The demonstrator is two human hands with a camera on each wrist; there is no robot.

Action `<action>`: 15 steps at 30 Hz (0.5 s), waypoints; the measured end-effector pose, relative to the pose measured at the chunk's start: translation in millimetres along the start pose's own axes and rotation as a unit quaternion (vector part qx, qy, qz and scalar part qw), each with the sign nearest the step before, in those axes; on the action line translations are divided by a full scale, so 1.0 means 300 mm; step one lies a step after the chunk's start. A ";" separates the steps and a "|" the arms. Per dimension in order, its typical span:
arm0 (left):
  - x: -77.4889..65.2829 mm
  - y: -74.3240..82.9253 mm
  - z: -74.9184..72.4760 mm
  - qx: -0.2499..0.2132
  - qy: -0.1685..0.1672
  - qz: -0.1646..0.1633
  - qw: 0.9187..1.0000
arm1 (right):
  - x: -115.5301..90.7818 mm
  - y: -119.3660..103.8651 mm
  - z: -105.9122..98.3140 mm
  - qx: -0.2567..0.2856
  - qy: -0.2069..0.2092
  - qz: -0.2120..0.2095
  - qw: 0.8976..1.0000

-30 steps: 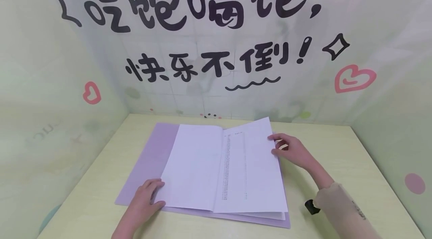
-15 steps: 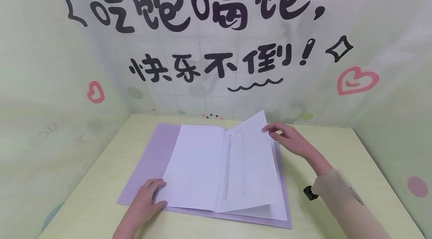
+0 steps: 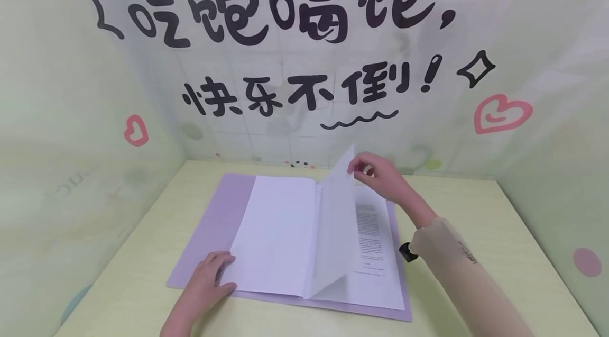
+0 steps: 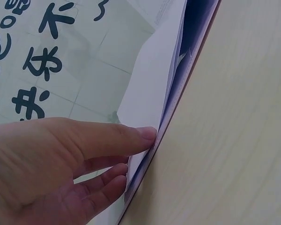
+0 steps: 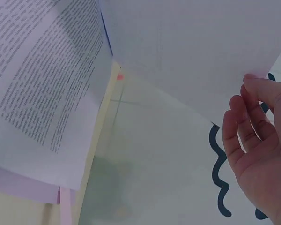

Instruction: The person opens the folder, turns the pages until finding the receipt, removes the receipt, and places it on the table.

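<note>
Book [image 3: 214,226] open on table [image 3: 468,205] | your right hand [image 3: 380,175] pinches a lifted page [image 3: 335,231] | your left hand [image 3: 204,279] touches the left pages' [image 3: 276,236] near corner, pinching or only pressing, hard to tell | tugging sharply could crease or tear the lifted page

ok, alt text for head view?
A person's right hand pinches a raised page of an open purple-covered booklet; left hand touches the near corner of the left page. It lies on a pale table before a wall with black lettering.

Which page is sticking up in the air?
The middle page, held by the right hand; the left page and printed right page lie down.
</note>
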State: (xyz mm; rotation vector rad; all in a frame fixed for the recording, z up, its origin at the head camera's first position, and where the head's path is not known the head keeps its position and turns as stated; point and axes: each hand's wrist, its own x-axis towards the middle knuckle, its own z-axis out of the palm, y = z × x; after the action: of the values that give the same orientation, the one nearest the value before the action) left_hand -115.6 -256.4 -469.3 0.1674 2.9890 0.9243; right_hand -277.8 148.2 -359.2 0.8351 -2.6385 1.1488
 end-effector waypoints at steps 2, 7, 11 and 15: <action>-0.001 -0.001 -0.001 0.001 0.001 0.002 1.000 | 0.026 -0.018 0.011 -0.001 0.006 -0.005 1.000; 0.004 -0.006 0.002 0.014 0.018 0.015 1.000 | 0.085 -0.063 0.036 0.001 0.011 0.001 1.000; 0.007 -0.002 0.003 0.020 0.017 0.011 1.000 | 0.118 -0.096 0.067 0.010 0.007 0.014 1.000; 0.010 0.002 0.003 0.021 0.006 0.010 1.000 | 0.153 -0.125 0.114 0.027 0.011 0.013 0.999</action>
State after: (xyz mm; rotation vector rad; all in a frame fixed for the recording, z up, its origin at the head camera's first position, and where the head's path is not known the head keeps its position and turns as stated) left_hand -118.5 -255.1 -469.5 0.1922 3.0240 0.8670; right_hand -292.8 83.5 -343.8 0.7956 -2.6179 1.2339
